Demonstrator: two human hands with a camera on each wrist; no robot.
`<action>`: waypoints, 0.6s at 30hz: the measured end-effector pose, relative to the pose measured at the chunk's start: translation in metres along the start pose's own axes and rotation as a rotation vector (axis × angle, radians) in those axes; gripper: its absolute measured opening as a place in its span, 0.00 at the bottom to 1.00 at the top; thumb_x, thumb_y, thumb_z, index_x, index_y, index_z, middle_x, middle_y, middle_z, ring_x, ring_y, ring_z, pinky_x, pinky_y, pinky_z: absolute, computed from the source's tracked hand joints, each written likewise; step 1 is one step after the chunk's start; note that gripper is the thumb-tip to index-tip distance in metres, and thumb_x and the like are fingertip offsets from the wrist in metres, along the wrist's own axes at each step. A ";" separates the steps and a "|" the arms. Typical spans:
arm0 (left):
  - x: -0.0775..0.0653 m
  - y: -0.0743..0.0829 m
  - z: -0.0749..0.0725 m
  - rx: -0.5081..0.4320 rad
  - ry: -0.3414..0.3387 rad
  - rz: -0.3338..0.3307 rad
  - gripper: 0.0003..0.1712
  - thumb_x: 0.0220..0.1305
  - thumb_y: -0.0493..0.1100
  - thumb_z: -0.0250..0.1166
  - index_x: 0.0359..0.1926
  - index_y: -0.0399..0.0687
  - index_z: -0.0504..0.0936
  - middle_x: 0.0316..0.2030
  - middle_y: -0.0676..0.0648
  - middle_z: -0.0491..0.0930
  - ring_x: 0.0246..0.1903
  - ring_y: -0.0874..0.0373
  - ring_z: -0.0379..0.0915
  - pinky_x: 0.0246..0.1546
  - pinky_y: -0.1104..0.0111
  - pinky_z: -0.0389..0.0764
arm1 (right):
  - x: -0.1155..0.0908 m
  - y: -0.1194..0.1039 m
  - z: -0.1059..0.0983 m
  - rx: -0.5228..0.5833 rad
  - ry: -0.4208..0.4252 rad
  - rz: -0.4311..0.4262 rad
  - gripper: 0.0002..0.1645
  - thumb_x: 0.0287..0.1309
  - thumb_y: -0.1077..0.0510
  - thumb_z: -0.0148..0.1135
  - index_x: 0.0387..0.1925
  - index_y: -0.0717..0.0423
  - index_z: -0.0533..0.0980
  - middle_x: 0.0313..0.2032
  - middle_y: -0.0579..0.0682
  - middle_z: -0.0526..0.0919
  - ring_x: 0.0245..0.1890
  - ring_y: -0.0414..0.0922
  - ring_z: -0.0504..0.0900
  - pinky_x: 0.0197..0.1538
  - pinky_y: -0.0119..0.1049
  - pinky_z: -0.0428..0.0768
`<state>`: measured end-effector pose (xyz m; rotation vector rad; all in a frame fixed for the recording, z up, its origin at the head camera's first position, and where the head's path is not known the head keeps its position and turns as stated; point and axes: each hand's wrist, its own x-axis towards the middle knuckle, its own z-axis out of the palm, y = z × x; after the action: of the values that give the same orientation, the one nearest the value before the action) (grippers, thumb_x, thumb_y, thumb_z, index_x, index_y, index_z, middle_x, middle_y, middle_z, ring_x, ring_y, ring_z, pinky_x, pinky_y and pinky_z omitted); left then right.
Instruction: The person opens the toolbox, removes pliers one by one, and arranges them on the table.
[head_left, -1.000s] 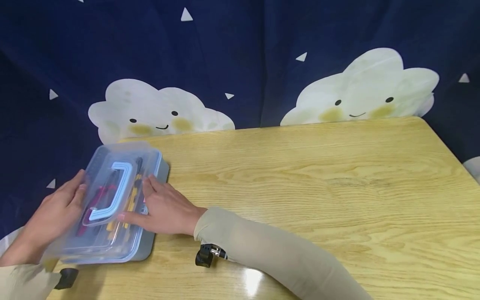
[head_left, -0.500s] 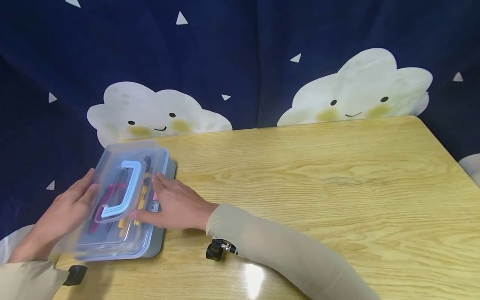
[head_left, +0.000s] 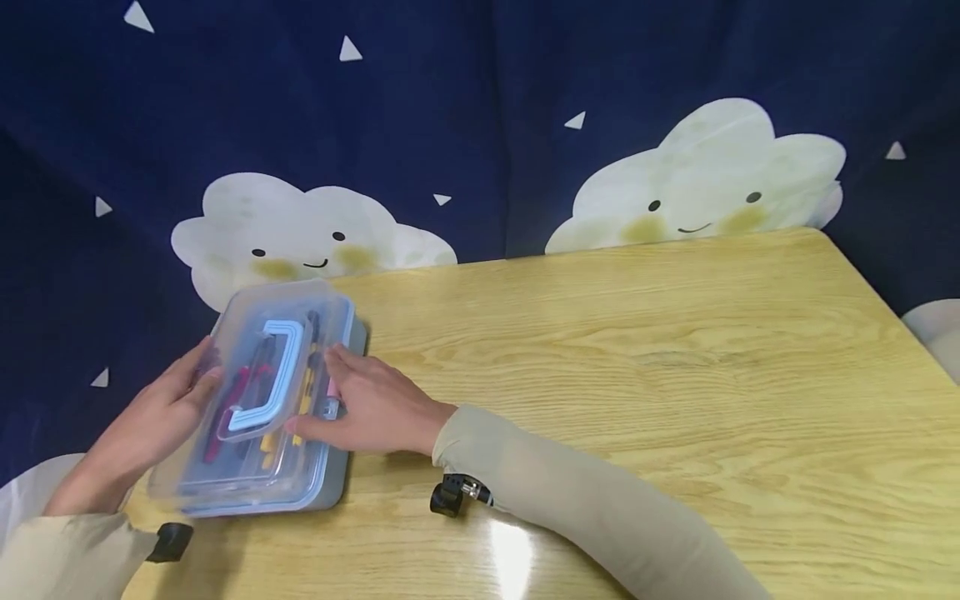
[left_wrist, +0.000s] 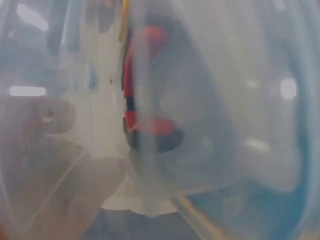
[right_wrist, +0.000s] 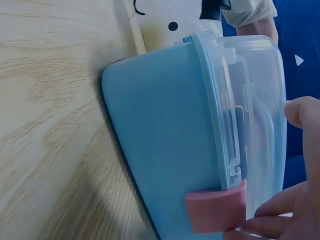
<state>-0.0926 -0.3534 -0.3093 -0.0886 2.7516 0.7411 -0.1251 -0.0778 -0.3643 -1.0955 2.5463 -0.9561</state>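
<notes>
Right fingers apart from thumb, touching pink latch; left fingers against clear lid, grip unclear.

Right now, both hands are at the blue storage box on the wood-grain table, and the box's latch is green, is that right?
Not quite: the latch is pink, not green, as the right wrist view shows. The rest stands: the left hand and right hand are at the blue storage box on the wood-grain table.

Both hands near each other
</notes>
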 end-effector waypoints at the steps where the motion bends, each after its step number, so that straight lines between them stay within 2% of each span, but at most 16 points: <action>1: 0.001 0.002 -0.001 -0.001 -0.012 0.000 0.45 0.82 0.63 0.34 0.82 0.44 0.27 0.80 0.24 0.35 0.77 0.19 0.36 0.71 0.24 0.43 | -0.002 0.001 -0.001 0.000 0.010 -0.001 0.60 0.67 0.22 0.48 0.81 0.61 0.51 0.79 0.57 0.61 0.45 0.32 0.79 0.52 0.24 0.78; 2: 0.002 0.005 -0.001 0.000 -0.025 -0.004 0.47 0.82 0.64 0.35 0.82 0.43 0.27 0.80 0.23 0.36 0.76 0.19 0.38 0.70 0.24 0.46 | -0.004 0.002 -0.002 0.000 0.020 -0.005 0.60 0.67 0.22 0.49 0.80 0.62 0.53 0.79 0.58 0.62 0.41 0.32 0.79 0.51 0.24 0.79; 6: 0.005 0.012 0.000 0.027 -0.045 0.001 0.48 0.81 0.65 0.39 0.83 0.41 0.31 0.78 0.21 0.44 0.73 0.18 0.49 0.66 0.24 0.55 | -0.013 0.005 -0.005 0.004 0.048 0.015 0.58 0.67 0.24 0.52 0.79 0.63 0.55 0.79 0.60 0.60 0.34 0.32 0.78 0.46 0.25 0.80; 8: 0.007 0.017 0.001 0.038 -0.051 0.014 0.49 0.81 0.65 0.41 0.83 0.40 0.32 0.78 0.21 0.46 0.72 0.18 0.51 0.66 0.24 0.58 | -0.017 0.006 -0.008 0.019 0.058 0.043 0.58 0.66 0.27 0.54 0.79 0.63 0.56 0.80 0.60 0.60 0.25 0.33 0.75 0.33 0.27 0.79; 9: 0.008 0.020 0.002 0.045 -0.054 0.025 0.49 0.81 0.65 0.41 0.83 0.39 0.33 0.77 0.21 0.47 0.72 0.18 0.52 0.65 0.25 0.59 | -0.019 0.005 -0.010 0.017 0.061 0.063 0.58 0.65 0.27 0.54 0.80 0.62 0.55 0.80 0.60 0.60 0.28 0.34 0.77 0.34 0.28 0.79; 12: 0.012 0.029 0.005 0.056 -0.066 0.044 0.51 0.80 0.66 0.43 0.83 0.38 0.33 0.78 0.22 0.49 0.71 0.18 0.54 0.64 0.26 0.64 | -0.024 0.005 -0.015 0.005 0.080 0.117 0.57 0.63 0.28 0.55 0.80 0.61 0.56 0.79 0.59 0.61 0.50 0.41 0.87 0.52 0.36 0.86; 13: 0.012 0.031 0.006 0.057 -0.069 0.050 0.51 0.80 0.66 0.43 0.83 0.38 0.34 0.78 0.23 0.49 0.71 0.18 0.55 0.64 0.26 0.65 | -0.025 0.006 -0.016 0.000 0.085 0.127 0.57 0.63 0.28 0.55 0.79 0.61 0.56 0.79 0.59 0.61 0.58 0.45 0.86 0.55 0.38 0.86; 15: 0.014 0.036 0.008 0.062 -0.069 0.053 0.52 0.79 0.67 0.44 0.83 0.39 0.35 0.78 0.23 0.51 0.71 0.19 0.56 0.64 0.27 0.66 | -0.028 0.007 -0.018 -0.031 0.100 0.145 0.56 0.65 0.27 0.53 0.79 0.61 0.57 0.79 0.59 0.61 0.76 0.53 0.69 0.71 0.45 0.78; 16: 0.014 0.038 0.009 0.059 -0.067 0.052 0.52 0.79 0.68 0.45 0.83 0.39 0.35 0.78 0.24 0.51 0.71 0.19 0.57 0.64 0.28 0.66 | -0.029 0.008 -0.018 -0.040 0.112 0.146 0.56 0.66 0.27 0.53 0.79 0.62 0.58 0.79 0.60 0.62 0.77 0.54 0.67 0.73 0.47 0.75; 18: 0.014 0.042 0.012 0.047 -0.056 0.061 0.52 0.78 0.68 0.46 0.83 0.39 0.37 0.77 0.25 0.53 0.71 0.20 0.58 0.65 0.29 0.67 | -0.032 0.010 -0.020 -0.061 0.134 0.149 0.56 0.68 0.25 0.50 0.78 0.63 0.59 0.78 0.60 0.63 0.76 0.55 0.69 0.72 0.48 0.76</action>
<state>-0.1083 -0.3106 -0.3028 0.0252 2.7273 0.6827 -0.1170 -0.0407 -0.3575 -0.8682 2.7360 -0.9492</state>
